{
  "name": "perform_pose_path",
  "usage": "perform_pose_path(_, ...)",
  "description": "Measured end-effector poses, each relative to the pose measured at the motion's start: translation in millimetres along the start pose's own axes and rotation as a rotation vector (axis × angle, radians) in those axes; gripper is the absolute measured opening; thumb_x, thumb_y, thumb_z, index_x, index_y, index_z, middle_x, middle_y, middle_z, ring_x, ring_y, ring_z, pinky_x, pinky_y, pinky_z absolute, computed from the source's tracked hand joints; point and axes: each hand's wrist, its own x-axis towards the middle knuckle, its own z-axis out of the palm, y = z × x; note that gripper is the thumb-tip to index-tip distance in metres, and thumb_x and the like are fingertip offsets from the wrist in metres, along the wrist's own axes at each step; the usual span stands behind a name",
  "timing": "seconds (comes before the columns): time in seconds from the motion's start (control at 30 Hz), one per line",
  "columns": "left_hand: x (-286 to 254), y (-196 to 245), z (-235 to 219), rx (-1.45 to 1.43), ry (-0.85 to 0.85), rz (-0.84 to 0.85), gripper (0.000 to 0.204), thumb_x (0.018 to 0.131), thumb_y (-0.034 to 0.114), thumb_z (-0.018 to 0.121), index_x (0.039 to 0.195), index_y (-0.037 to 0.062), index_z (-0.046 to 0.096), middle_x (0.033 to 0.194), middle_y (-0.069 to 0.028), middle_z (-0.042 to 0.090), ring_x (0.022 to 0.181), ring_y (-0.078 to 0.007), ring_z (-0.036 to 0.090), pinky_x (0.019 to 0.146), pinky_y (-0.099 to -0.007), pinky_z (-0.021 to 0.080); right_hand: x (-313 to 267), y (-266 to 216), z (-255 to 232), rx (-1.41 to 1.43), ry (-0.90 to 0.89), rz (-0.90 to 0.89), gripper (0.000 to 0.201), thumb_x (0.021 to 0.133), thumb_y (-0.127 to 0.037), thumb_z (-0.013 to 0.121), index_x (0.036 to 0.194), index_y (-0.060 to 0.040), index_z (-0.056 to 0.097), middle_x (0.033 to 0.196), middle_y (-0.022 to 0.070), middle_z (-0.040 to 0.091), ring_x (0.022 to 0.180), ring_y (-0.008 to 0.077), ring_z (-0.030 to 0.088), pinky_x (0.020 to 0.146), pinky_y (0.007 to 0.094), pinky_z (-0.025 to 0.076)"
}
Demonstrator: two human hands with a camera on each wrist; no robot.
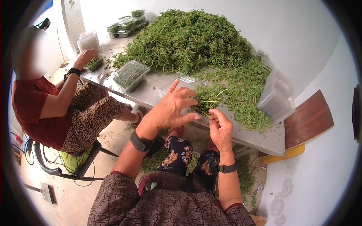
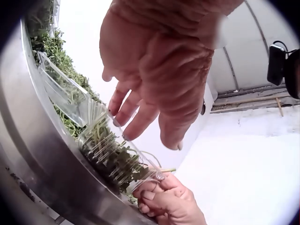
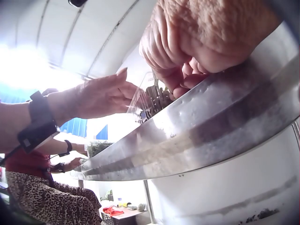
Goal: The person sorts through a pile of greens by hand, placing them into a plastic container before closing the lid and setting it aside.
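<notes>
A clear plastic clamshell box (image 2: 91,117) stands at the table's near edge, its lid folded back, with leafy green stems (image 2: 115,154) lying in it. My left hand (image 1: 175,106) is held over the box with fingers spread and thumb apart, gripping nothing. At the box's near right corner my right hand (image 1: 220,126) has its fingers curled, thumb against forefinger, pinching at the stem ends. A pale stem (image 1: 211,101) sticks out past the box toward that hand. In the right wrist view the curled fingers (image 3: 180,89) hide most of what they pinch.
A large heap of greens (image 1: 192,41) covers the back of the metal table (image 1: 277,141). Nested empty boxes (image 1: 277,96) stand at right; a filled closed box (image 1: 132,76) lies at left, with stacked boxes (image 1: 126,26) behind. Another person (image 1: 41,109) sits at left, handling a box.
</notes>
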Motion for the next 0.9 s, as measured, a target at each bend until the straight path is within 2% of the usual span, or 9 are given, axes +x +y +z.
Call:
perform_pose_path(0.2, 7, 5, 12, -0.078, 0.137, 0.040, 0.056, 0.085, 0.051, 0.059, 0.116, 0.0051, 0.062, 0.127, -0.0157, 0.055, 0.126, -0.0331, 0.044, 0.113, -0.0549, 0.017, 0, 4, 2, 0.004, 0.032, -0.071, 0.033, 0.076, 0.010, 0.055, 0.106, -0.0026, 0.062, 0.083, 0.0097, 0.063, 0.069, 0.0176, 0.063, 0.061, 0.0278, 0.049)
perform_pose_path(0.3, 12, 11, 26, -0.026, -0.119, 0.063, 0.054, 0.094, 0.049, 0.046, 0.116, 0.0027, 0.061, 0.126, -0.0171, 0.056, 0.125, -0.0336, 0.046, 0.113, -0.0557, 0.017, -1, 6, 0, 0.015, 0.007, -0.019, 0.034, 0.075, 0.011, 0.056, 0.106, -0.0026, 0.062, 0.084, 0.0098, 0.063, 0.069, 0.0175, 0.063, 0.061, 0.0276, 0.049)
perform_pose_path(0.4, 17, 12, 24, -0.034, -0.182, 0.019, 0.055, 0.095, 0.049, 0.043, 0.115, 0.0006, 0.061, 0.124, -0.0183, 0.057, 0.124, -0.0338, 0.047, 0.113, -0.0554, 0.017, 0, 4, 2, 0.022, 0.000, 0.000, 0.034, 0.075, 0.011, 0.056, 0.105, -0.0025, 0.062, 0.084, 0.0100, 0.063, 0.069, 0.0173, 0.063, 0.061, 0.0274, 0.049)
perform_pose_path(0.53, 15, 12, 19, -0.071, -0.140, 0.033, 0.054, 0.095, 0.047, 0.043, 0.112, -0.0008, 0.062, 0.124, -0.0194, 0.057, 0.124, -0.0337, 0.047, 0.113, -0.0545, 0.017, -1, 5, 2, 0.035, 0.014, -0.028, 0.034, 0.075, 0.010, 0.055, 0.106, -0.0024, 0.061, 0.084, 0.0105, 0.064, 0.069, 0.0188, 0.063, 0.061, 0.0284, 0.050)
perform_pose_path(0.6, 12, 11, 20, -0.152, 0.142, 0.025, 0.048, 0.096, 0.041, 0.043, 0.110, -0.0007, 0.063, 0.124, -0.0203, 0.056, 0.124, -0.0338, 0.047, 0.114, -0.0539, 0.017, -1, 5, 2, 0.023, 0.021, -0.042, 0.034, 0.075, 0.010, 0.055, 0.106, -0.0023, 0.061, 0.084, 0.0105, 0.064, 0.069, 0.0193, 0.063, 0.061, 0.0288, 0.050)
perform_pose_path(0.73, 11, 16, 17, -0.135, 0.141, 0.066, 0.043, 0.096, 0.035, 0.044, 0.112, -0.0008, 0.062, 0.126, -0.0200, 0.055, 0.124, -0.0342, 0.047, 0.113, -0.0540, 0.018, -1, 3, 2, -0.008, 0.015, -0.066, 0.034, 0.075, 0.009, 0.055, 0.106, -0.0025, 0.061, 0.084, 0.0110, 0.064, 0.070, 0.0207, 0.064, 0.062, 0.0296, 0.050)
perform_pose_path(0.8, 9, 13, 24, -0.126, -0.028, 0.020, 0.041, 0.095, 0.033, 0.046, 0.114, -0.0007, 0.061, 0.126, -0.0195, 0.055, 0.122, -0.0344, 0.048, 0.113, -0.0546, 0.018, -1, 2, 2, -0.014, 0.033, -0.095, 0.034, 0.075, 0.009, 0.055, 0.106, -0.0026, 0.061, 0.084, 0.0111, 0.064, 0.070, 0.0211, 0.064, 0.062, 0.0297, 0.050)
perform_pose_path(0.83, 8, 13, 28, -0.127, -0.030, 0.023, 0.041, 0.095, 0.033, 0.046, 0.114, -0.0007, 0.061, 0.126, -0.0195, 0.055, 0.122, -0.0344, 0.048, 0.113, -0.0546, 0.018, -2, 0, 2, -0.003, 0.014, -0.048, 0.034, 0.075, 0.009, 0.055, 0.106, -0.0027, 0.061, 0.083, 0.0111, 0.063, 0.070, 0.0217, 0.064, 0.062, 0.0300, 0.050)
perform_pose_path(0.9, 8, 13, 33, -0.114, 0.053, 0.010, 0.032, 0.092, 0.024, 0.053, 0.111, 0.0002, 0.062, 0.124, -0.0189, 0.056, 0.117, -0.0351, 0.052, 0.108, -0.0505, 0.031, -1, 0, 0, 0.002, -0.001, -0.001, 0.034, 0.075, 0.009, 0.055, 0.106, -0.0027, 0.061, 0.083, 0.0111, 0.063, 0.070, 0.0223, 0.064, 0.062, 0.0302, 0.050)
